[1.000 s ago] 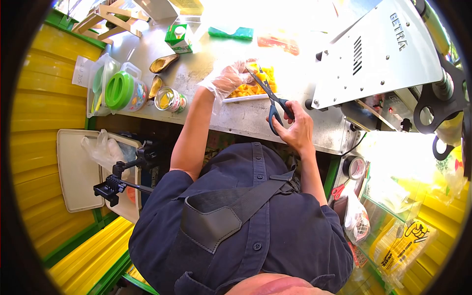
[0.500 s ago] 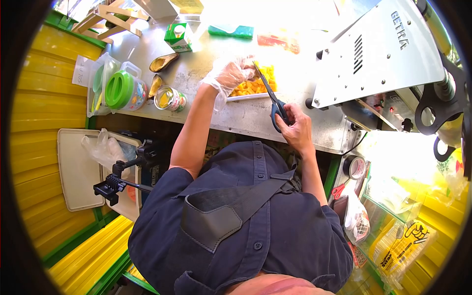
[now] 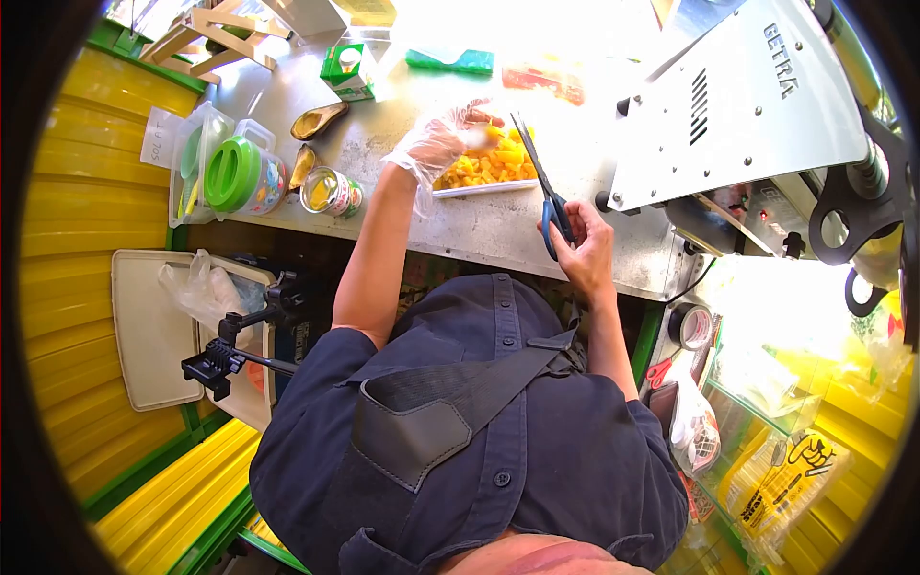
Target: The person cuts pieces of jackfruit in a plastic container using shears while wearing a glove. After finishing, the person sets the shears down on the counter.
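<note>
My left hand (image 3: 439, 142), in a clear plastic glove, is over the left side of a white tray (image 3: 487, 189) heaped with yellow-orange fruit pieces (image 3: 491, 165). Its fingers look apart, though the thumb side is blurred, and I make out nothing held between them. Bare and to the right of the tray, my right hand (image 3: 586, 247) grips dark blue-handled scissors (image 3: 554, 211). Their blades point away from me along the tray's right side, with the tips slightly parted.
Left of the tray are an opened can (image 3: 331, 192), dark fruit skins (image 3: 318, 121), a green-lidded jug (image 3: 235, 175) and a green-white carton (image 3: 348, 73). Green (image 3: 450, 62) and reddish (image 3: 543, 82) packs lie behind. A large metal machine (image 3: 747, 105) stands at the right.
My left hand has shifted left, and its fingers have left the scissor tips. The scissors have swung right, off the fruit, uncovering more of the pieces.
</note>
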Tool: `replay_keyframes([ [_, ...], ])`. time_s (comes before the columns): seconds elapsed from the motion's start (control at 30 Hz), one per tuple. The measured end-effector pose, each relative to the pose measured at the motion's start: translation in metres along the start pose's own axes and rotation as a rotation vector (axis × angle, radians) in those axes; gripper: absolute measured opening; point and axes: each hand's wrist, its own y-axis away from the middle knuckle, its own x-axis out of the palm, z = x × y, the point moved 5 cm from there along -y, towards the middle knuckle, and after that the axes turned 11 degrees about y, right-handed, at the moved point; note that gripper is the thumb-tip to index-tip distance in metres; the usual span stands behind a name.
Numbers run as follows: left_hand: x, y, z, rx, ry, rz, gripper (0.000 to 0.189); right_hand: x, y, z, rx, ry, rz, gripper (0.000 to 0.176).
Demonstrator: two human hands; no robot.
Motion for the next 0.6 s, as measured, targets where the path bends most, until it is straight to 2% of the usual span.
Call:
replay_keyframes([
  [0.2, -0.004, -0.005, 0.004, 0.003, 0.066, -0.025, 0.061, -0.006, 0.000, 0.012, -0.048, 0.335, -0.023, 0.040],
  [0.43, 0.005, 0.002, -0.006, 0.016, 0.007, 0.012, 0.063, -0.007, -0.002, 0.020, -0.083, 0.416, -0.014, 0.041],
  [0.5, 0.010, 0.003, -0.009, 0.050, 0.000, 0.098, 0.064, -0.007, -0.003, 0.020, -0.073, 0.406, -0.007, 0.041],
  [0.6, 0.016, 0.005, -0.012, 0.027, -0.040, 0.071, 0.065, -0.005, -0.003, 0.013, -0.065, 0.327, 0.017, 0.040],
])
